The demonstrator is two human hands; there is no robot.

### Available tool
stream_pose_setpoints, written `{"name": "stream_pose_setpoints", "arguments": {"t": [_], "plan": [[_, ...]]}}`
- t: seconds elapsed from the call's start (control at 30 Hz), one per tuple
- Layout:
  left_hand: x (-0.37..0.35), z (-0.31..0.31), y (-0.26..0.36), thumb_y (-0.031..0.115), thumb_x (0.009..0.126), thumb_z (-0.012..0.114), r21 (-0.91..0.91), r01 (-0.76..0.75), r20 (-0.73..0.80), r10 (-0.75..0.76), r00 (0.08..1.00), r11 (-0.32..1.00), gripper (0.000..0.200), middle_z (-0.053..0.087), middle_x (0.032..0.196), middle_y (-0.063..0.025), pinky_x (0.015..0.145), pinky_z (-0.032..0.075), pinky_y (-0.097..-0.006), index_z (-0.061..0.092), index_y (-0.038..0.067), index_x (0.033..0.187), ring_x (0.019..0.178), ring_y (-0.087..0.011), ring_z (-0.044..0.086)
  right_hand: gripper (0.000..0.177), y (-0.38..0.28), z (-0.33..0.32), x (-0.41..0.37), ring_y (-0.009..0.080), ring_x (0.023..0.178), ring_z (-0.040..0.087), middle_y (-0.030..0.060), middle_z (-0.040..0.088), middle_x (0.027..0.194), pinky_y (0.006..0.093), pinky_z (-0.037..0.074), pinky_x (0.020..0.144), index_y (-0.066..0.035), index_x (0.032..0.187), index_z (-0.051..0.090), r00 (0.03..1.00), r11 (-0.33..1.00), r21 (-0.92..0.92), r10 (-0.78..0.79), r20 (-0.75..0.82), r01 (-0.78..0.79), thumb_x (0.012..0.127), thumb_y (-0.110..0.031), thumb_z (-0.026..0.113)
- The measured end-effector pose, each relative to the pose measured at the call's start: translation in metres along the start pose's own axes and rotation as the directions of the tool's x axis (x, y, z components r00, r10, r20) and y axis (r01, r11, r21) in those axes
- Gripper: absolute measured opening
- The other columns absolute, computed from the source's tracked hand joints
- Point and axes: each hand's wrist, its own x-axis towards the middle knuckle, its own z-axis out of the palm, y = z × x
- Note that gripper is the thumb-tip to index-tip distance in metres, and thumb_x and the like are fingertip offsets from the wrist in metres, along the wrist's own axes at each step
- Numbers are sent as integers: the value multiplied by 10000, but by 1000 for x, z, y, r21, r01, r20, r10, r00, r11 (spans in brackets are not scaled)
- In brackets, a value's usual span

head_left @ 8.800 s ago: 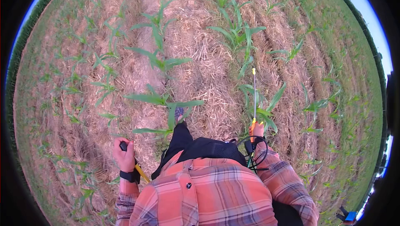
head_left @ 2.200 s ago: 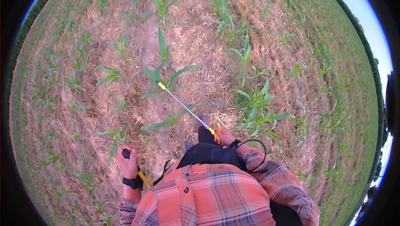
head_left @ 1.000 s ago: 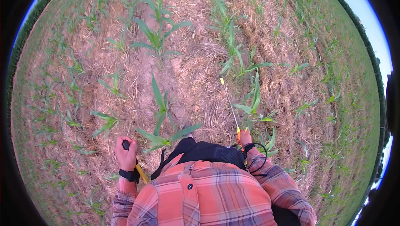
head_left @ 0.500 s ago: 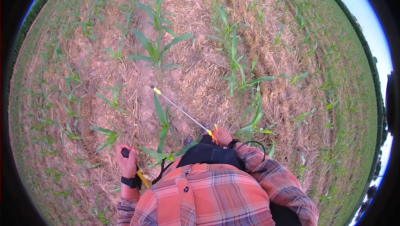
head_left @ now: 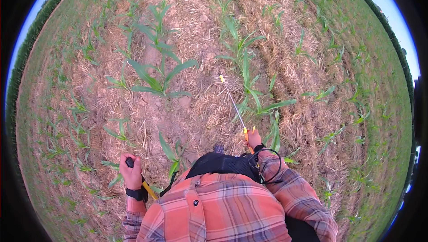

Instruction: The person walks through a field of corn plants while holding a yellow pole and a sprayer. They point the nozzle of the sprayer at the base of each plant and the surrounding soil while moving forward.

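My right hand (head_left: 253, 139) is closed round the orange and yellow handle of a sprayer wand (head_left: 235, 106). Its thin metal tube reaches forward and slightly left, with the yellow nozzle over the straw beside a row of young corn plants (head_left: 246, 66). A thin black hose loops by my right wrist. At lower left, my left hand (head_left: 130, 173) is wrapped round the black grip of a pump lever (head_left: 149, 190), whose yellow bar runs back beside my body.
More corn plants (head_left: 161, 79) stand in rows ahead and to both sides, on soil littered with dry straw (head_left: 200, 32). One plant (head_left: 171, 155) grows close in front of me, between my hands. A dark shoe tip (head_left: 218, 148) shows below. Trees line the field's edge.
The wand has swung from the left corn row to the right, its nozzle now near the right row. My right hand has moved right and forward; my left hand slightly lower.
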Motion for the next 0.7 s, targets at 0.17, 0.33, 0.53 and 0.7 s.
{"name": "stream_pose_setpoints", "arguments": {"t": [0.17,0.33,0.53,0.7], "plan": [[31,26,5,12,750,531,-28,-15,-29,14,999,1000,141,423,605,17,366,288,-165,406,65,786,421,-28,371,214,-12,-38,56,152,348,471,124,531,554,266,351,283,-63,898,340,989,997,71,33,-144,-23,834,-263,376],[69,37,9,16,745,538,2,-27,-23,27,999,1000,142,431,622,12,368,292,-164,413,67,788,422,-30,374,196,-31,-47,89,155,353,470,108,520,546,268,355,285,-48,880,347,979,989,145,52,-198,-23,829,-237,354],[139,57,3,28,738,555,59,-9,-17,10,1000,998,147,420,585,24,371,290,-165,423,70,787,429,-27,381,209,-62,-15,117,150,345,462,94,516,535,263,353,284,-47,879,345,974,993,93,90,-210,-71,820,-244,382],[195,51,-1,64,757,546,-45,74,-13,-74,997,996,140,429,578,15,361,300,-164,409,77,786,401,-32,371,221,-115,38,131,144,343,460,99,525,550,254,338,283,-68,888,355,993,995,16,98,-65,-97,828,-269,423]]}}
